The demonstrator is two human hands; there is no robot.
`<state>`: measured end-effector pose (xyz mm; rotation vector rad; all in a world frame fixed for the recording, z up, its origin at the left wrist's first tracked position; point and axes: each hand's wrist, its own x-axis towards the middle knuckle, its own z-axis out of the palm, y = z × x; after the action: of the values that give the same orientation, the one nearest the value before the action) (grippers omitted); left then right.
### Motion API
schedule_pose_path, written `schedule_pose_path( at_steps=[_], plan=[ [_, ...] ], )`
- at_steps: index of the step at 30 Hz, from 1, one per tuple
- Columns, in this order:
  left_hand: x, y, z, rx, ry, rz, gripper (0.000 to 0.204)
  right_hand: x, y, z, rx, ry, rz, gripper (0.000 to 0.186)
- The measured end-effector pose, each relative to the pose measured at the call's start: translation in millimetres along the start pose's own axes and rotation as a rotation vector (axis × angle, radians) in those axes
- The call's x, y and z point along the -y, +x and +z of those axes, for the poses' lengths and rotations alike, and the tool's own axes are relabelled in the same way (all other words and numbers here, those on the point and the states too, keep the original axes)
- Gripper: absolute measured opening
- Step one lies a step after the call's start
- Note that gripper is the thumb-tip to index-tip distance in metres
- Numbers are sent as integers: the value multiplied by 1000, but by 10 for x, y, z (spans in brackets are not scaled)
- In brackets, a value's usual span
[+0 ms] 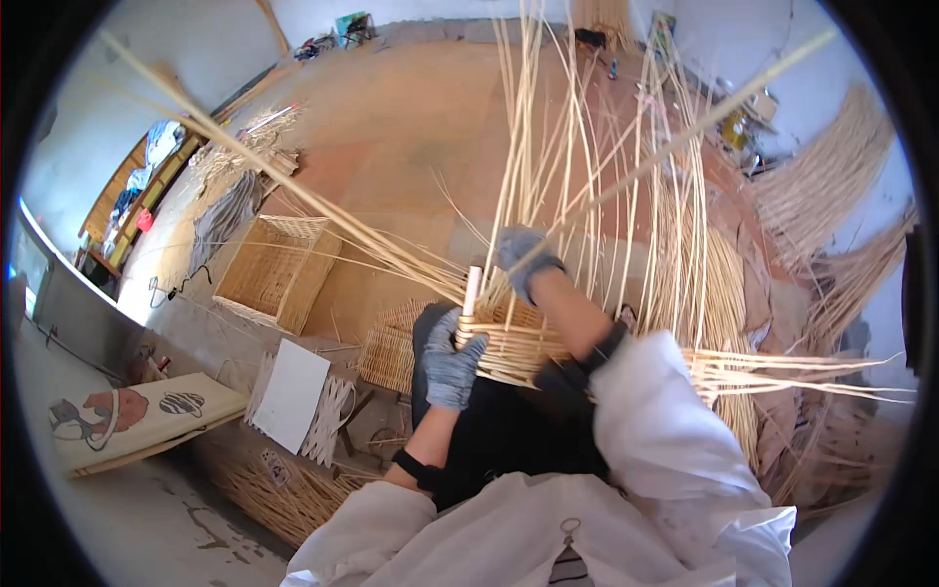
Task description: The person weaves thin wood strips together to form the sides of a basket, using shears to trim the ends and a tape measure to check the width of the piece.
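A partly woven wicker basket [518, 344] rests at my lap, with long pale rods standing up from it and others running out to the right. My gloved left hand [453, 360] wraps round its left corner, beside a short whitish post [472, 290]. Just above the weave is my gloved right hand [529, 262], its fingers curled round a long wicker rod [675, 142] that slants up to the right. The exact grip of the right fingers is partly hidden. A bundle of rods [323, 209] reaches from the corner to the upper left.
A finished-looking wicker basket [279, 269] lies on the floor at left, near a white board [291, 394]. Loose rods [729, 293] are heaped at right, with bundles [836, 181] against the wall. A cushioned bench [147, 416] stands at lower left.
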<state>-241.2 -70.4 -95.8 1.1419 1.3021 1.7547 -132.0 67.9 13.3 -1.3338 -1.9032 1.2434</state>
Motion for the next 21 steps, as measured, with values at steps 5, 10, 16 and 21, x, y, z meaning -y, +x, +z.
schedule_pose_path(
  at_steps=[5,10,16,21],
  plan=[
    [-59,-63,39,-56,43,-53,43,-377,1170,101,-183,-661,337,39],
    [-41,-77,-29,-30,133,8,40,-460,1171,64,-618,3,361,37],
    [-59,-101,-65,-71,303,151,36,42,-523,-166,-138,911,-562,11],
    [-89,-46,-87,-15,300,167,43,-688,-1552,5,-355,1220,-397,13]
  ],
)
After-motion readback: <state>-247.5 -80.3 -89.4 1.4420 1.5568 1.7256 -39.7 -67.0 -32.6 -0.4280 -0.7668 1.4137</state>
